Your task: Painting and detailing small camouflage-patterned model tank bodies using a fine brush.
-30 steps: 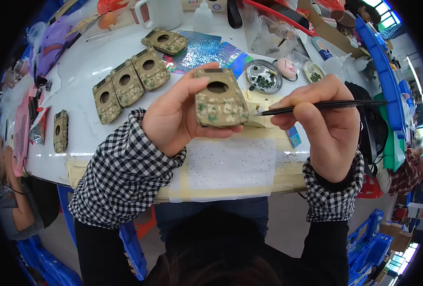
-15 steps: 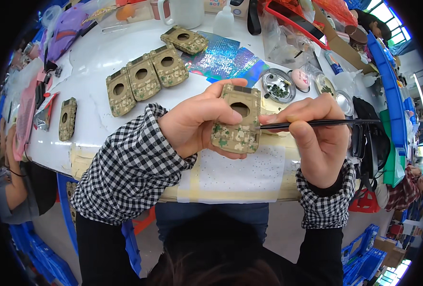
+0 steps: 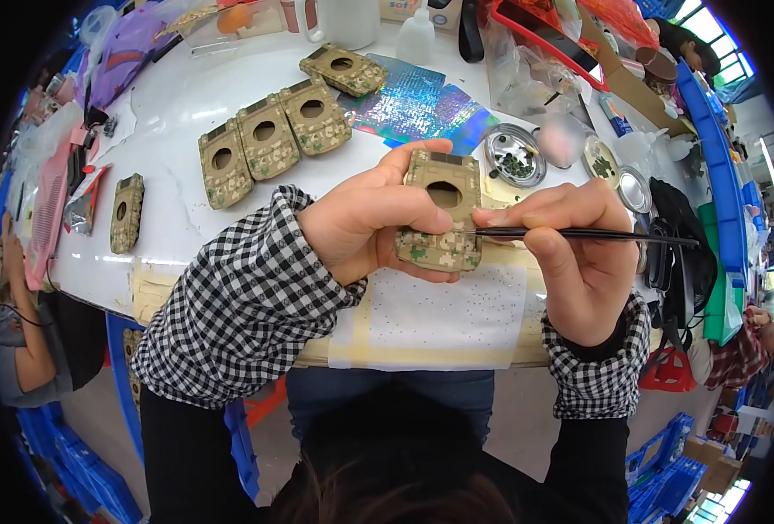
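Note:
My left hand grips a camouflage-painted toy tank hull with a round hole in its top, thumb lying across the near side of the hole. In my right hand is a pair of slim black tweezers, pinched between thumb and fingers. The tweezers' tips touch or nearly touch the hull's surface just below the hole; whether a small part sits in them is too fine to tell. Under my hands lies a white paper sheet scattered with tiny dark specks.
Several similar hulls stand on the white table, among them one hull in a row and a lone hull at left. Beyond my right hand is a round tin of small dark green parts. A white squeeze bottle and red-framed phone lie farther back.
The view has shifted slightly. The tweezers now lie a little flatter, and their tips remain at the hull. Both hands keep their hold.

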Demonstrator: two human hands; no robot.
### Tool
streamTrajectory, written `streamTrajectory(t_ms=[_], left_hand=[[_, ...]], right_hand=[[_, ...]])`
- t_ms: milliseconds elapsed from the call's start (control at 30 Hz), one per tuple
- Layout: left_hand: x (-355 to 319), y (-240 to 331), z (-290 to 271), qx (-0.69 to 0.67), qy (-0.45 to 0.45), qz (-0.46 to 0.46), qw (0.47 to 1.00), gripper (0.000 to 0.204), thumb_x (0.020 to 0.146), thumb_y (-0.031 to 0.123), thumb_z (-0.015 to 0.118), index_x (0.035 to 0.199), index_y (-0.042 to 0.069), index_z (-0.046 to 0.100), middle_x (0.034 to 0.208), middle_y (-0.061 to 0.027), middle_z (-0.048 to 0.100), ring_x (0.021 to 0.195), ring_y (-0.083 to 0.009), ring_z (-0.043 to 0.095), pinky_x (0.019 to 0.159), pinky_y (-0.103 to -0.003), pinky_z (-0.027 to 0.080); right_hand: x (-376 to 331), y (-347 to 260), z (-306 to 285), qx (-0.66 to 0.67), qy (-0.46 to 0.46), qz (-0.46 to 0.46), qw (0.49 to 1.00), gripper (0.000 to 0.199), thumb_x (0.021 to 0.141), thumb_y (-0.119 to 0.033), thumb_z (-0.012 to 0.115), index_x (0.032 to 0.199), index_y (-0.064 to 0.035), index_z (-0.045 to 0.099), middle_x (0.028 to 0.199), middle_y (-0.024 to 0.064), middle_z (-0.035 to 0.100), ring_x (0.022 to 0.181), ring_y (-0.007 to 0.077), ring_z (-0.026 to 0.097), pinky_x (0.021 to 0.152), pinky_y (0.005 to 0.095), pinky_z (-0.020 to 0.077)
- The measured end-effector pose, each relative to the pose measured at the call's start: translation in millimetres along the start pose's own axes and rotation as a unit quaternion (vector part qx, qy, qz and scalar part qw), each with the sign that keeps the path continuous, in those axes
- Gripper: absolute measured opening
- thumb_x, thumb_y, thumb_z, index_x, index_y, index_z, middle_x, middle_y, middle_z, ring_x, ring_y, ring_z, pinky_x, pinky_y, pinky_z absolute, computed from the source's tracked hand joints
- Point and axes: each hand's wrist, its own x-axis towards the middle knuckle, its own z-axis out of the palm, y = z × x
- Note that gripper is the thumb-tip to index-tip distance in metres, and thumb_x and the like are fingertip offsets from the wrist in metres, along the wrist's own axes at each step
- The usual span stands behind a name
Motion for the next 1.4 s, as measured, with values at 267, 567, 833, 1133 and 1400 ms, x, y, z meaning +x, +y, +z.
streamTrajectory(t_ms=[267,567,833,1133,1400], left_hand=[[2,-2,-1,-0.016,0.004,0.0,1.0,0.069,0.076,0.007,0.053,0.138,0.011,0.024,0.121,-0.0132,0.047,0.087,-0.0264,0.059,0.068,-0.04,0.052],[3,-4,-1,-0.012,0.015,0.009,1.0,0.069,0.076,0.005,0.053,0.139,0.012,0.023,0.119,-0.0132,0.047,0.087,-0.026,0.057,0.066,-0.04,0.051],[4,-4,-3,0.001,0.005,0.002,1.0,0.075,0.075,0.004,0.057,0.14,0.01,0.019,0.121,-0.0128,0.045,0.093,-0.025,0.057,0.071,-0.041,0.052],[4,0,-3,0.013,0.008,-0.002,1.0,0.084,0.072,0.004,0.063,0.139,0.006,0.013,0.123,-0.0139,0.043,0.101,-0.0256,0.056,0.078,-0.045,0.056],[0,-3,3,0.057,0.042,0.024,0.997,0.075,0.075,0.008,0.055,0.141,0.01,0.021,0.121,-0.0121,0.046,0.097,-0.0238,0.055,0.071,-0.039,0.052]], right_hand=[[-2,1,6,0.035,0.055,0.004,0.998,0.01,0.083,-0.003,0.065,0.088,0.0014,0.059,0.088,0.011,0.062,0.084,0.0178,0.062,0.075,0.0285,0.0479],[-3,3,7,0.048,0.051,0.004,0.998,0.011,0.082,-0.002,0.066,0.089,0.002,0.059,0.089,0.0116,0.062,0.085,0.0184,0.063,0.076,0.0282,0.0484],[-3,3,7,0.041,0.046,-0.005,0.998,0.012,0.082,-0.002,0.066,0.09,0.0024,0.059,0.089,0.012,0.062,0.086,0.0189,0.063,0.076,0.0282,0.049],[-3,5,8,0.039,0.042,-0.006,0.998,0.012,0.082,0.0,0.066,0.089,0.0027,0.058,0.089,0.0115,0.061,0.086,0.0193,0.063,0.076,0.0279,0.0492],[-2,8,7,0.036,0.034,-0.01,0.999,0.011,0.085,-0.002,0.063,0.091,0.0031,0.056,0.089,0.0107,0.06,0.086,0.0171,0.062,0.077,0.0271,0.0483]])
